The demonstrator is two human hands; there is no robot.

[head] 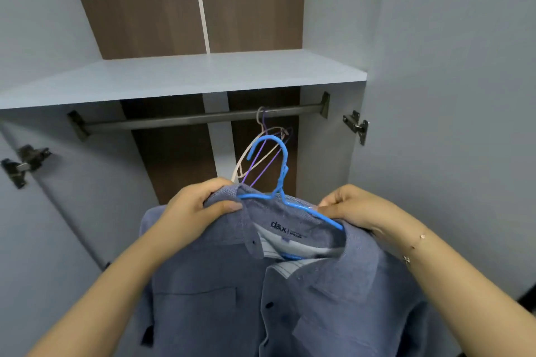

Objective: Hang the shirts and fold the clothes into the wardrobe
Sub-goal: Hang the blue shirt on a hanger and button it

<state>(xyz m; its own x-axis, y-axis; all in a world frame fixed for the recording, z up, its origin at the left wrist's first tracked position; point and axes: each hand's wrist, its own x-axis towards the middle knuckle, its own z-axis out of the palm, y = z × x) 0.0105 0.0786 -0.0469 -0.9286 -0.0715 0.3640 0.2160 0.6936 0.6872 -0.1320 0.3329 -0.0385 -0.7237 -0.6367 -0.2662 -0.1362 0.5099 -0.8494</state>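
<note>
A blue-grey button shirt (290, 298) hangs on a blue hanger (278, 171) in front of the open wardrobe. My left hand (191, 211) grips the shirt's left shoulder by the collar. My right hand (353, 209) pinches the right shoulder together with the hanger's arm. The blue hook stands free, below the dark clothes rail (179, 120). The lower part of the shirt runs out of view.
Two empty hangers, one white (246, 156) and one purple (262, 153), hang on the rail at its right part. A pale shelf (185, 75) lies above the rail. Open doors with metal hinges (356, 124) flank the wardrobe on both sides.
</note>
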